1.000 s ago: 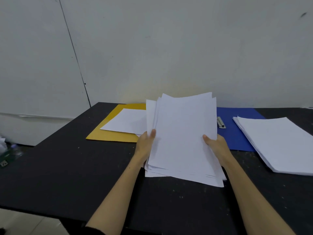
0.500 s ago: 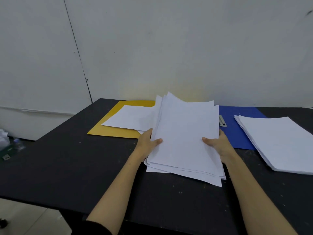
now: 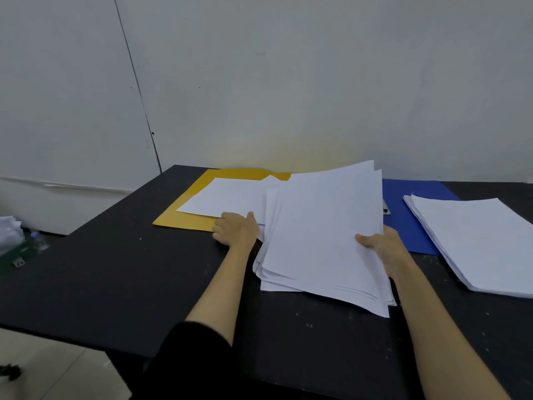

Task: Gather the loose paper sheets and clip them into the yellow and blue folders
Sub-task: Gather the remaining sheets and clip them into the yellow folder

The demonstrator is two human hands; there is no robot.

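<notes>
Material: white office paper, thin and limp; a fanned stack (image 3: pixel 323 235) with edges out of line, lifted at its far end, near edge resting on the black table (image 3: pixel 115 269).
Position of stack: centre of the table, in front of the gap between the yellow folder (image 3: pixel 184 217) and the blue folder (image 3: pixel 409 223), overlapping both from this view.
Right hand (image 3: pixel 383 246): grips the stack's right edge, thumb on top, fingers hidden beneath.
Left hand (image 3: pixel 236 229): at the stack's left edge, knuckles up, fingers curled down; whether they pinch the lower sheets or the single sheet (image 3: pixel 227 199) cannot be told.
Single sheet: lies flat on the yellow folder, apart from the stack's top layers.
Second pile (image 3: pixel 478 241): right side of the table, lying partly over the blue folder.
Clip (image 3: pixel 386 207): metal, on the blue folder's left margin, just beside the stack.
Handling, judged: light, floppy, slippery sheet on sheet; likely to splay or shed leaves if held by one edge.
Hold, judged: both long edges, thumbs above and fingers below, then tap an edge on the table to square it.
Fragility, judged: creases and dog-ears easily at corners.
</notes>
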